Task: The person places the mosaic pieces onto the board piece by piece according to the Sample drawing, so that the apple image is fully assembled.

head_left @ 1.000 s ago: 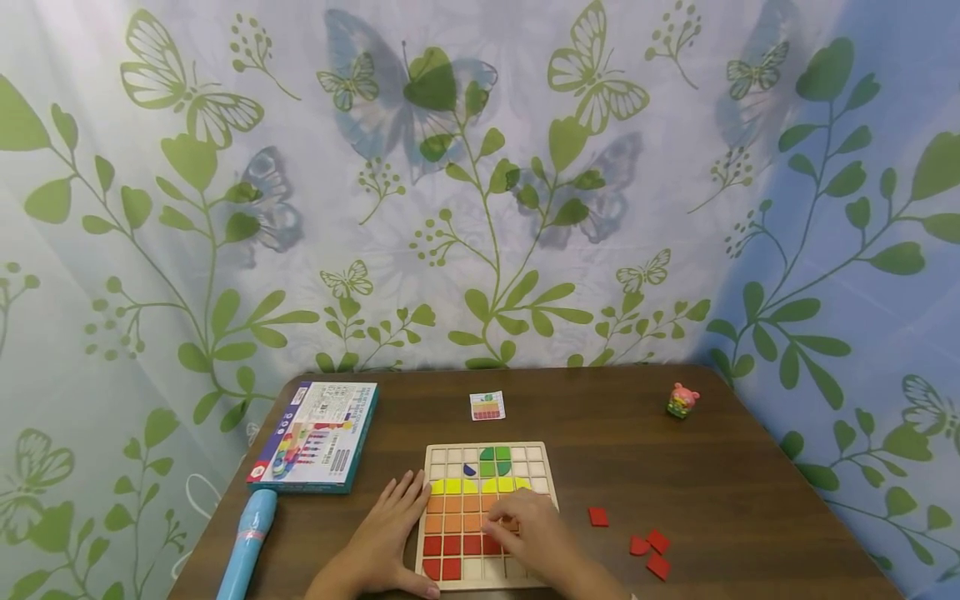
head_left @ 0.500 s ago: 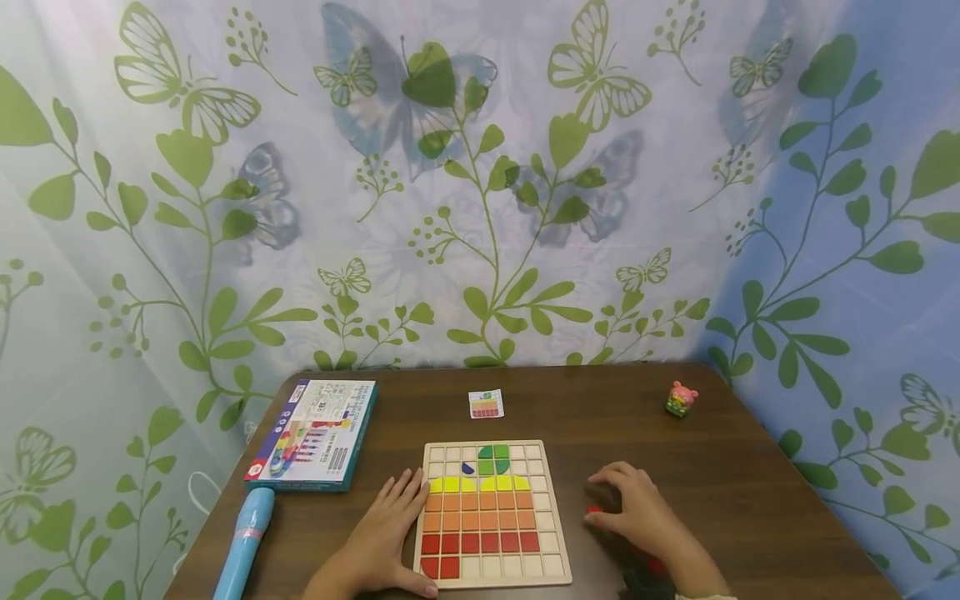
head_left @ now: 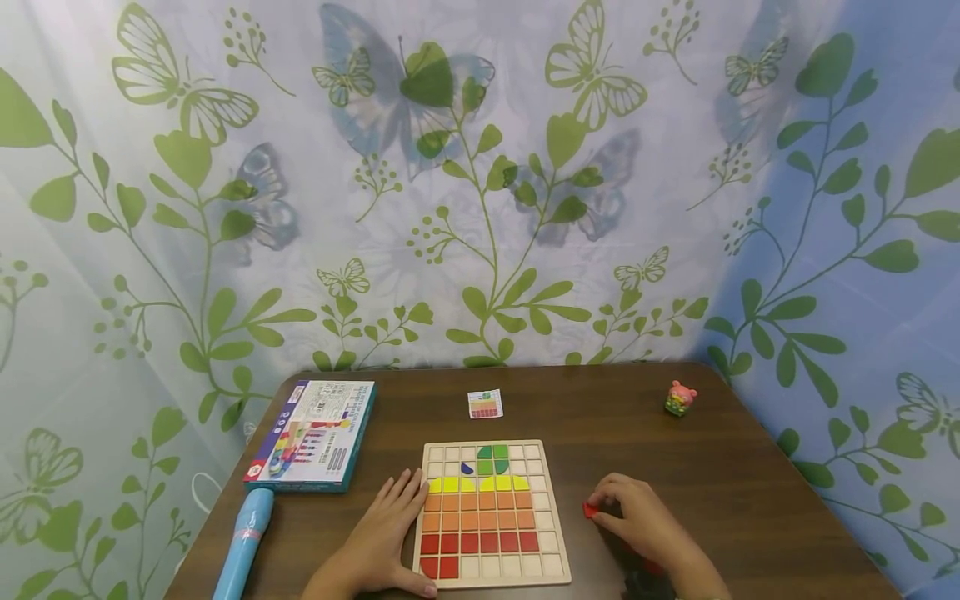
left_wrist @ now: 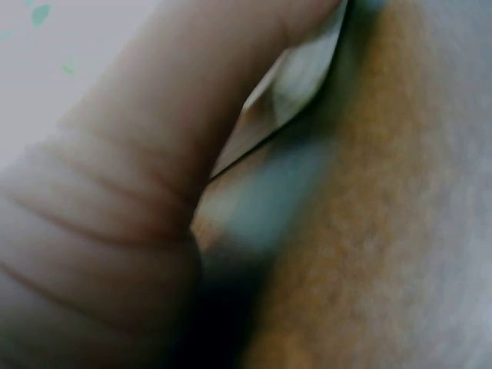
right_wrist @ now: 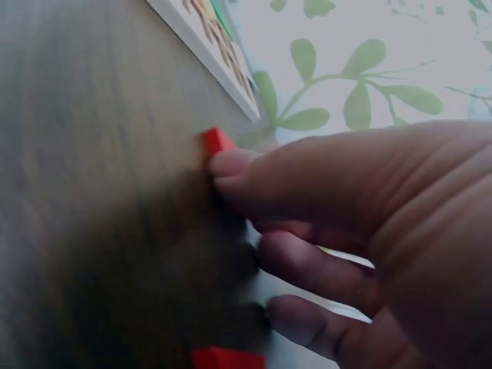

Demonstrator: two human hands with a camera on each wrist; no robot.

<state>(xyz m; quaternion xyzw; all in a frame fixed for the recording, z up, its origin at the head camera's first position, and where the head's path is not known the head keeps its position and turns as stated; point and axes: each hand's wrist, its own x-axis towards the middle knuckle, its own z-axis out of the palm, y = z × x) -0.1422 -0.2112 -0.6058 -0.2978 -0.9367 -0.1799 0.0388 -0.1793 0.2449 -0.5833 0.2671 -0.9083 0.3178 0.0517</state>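
A square wooden grid board [head_left: 556,533] lies near the front of the table, with rows of red, orange and yellow tiles. Green tiles [head_left: 493,459] form a leaf shape near its top, beside a small dark blue piece [head_left: 467,468]. My left hand [head_left: 381,537] rests along the board's left edge, fingers extended, thumb at the lower corner. To the right of the board, my right hand [head_left: 645,518] pinches a red tile [head_left: 589,509] between thumb and index finger. The right wrist view shows that red tile [right_wrist: 218,140] at the fingertips, and another red tile [right_wrist: 227,358] below.
Behind the board lies a small pattern card [head_left: 485,404]. A flat toy box [head_left: 313,435] and a blue microphone-like stick [head_left: 246,543] lie on the left. At the back right stands a pink-headed figurine [head_left: 680,399]. A patterned curtain [head_left: 480,183] hangs behind the table [head_left: 600,433].
My right hand has moved from over the board to the loose red tiles on the right and has taken hold of one. The left hand has stayed at the board's edge.
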